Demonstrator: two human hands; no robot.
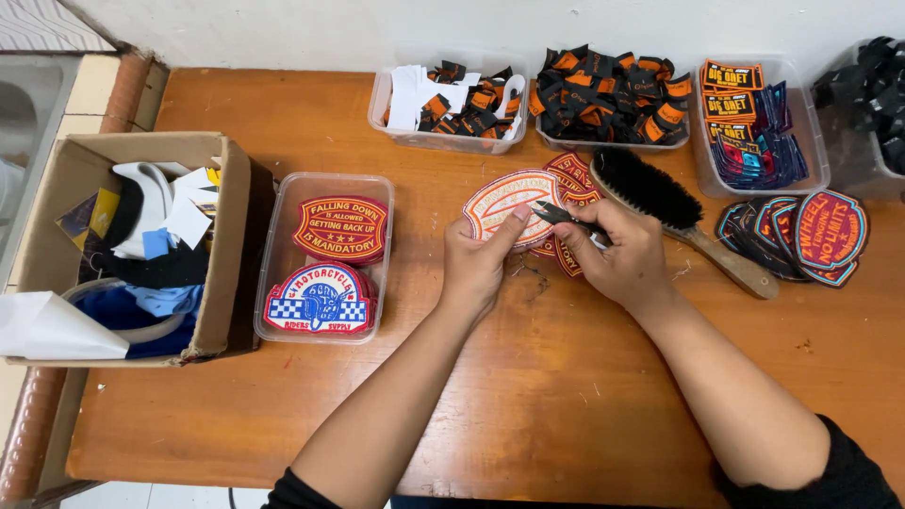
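So my left hand (474, 267) was pinching an oval embroidered patch (509, 203) by its lower edge, holding it up just over the wooden table (528, 396). My right hand (624, 259) was closed around a small pair of black snips (558, 215), tips right at the patch's right edge. A pile of similar red patches (575, 179) lay underneath, with a wooden-handled brush (674, 212) just beside my right hand. Over on the left, a clear tub (283, 236) held two finished patches next to a cardboard box (231, 254) of scraps.
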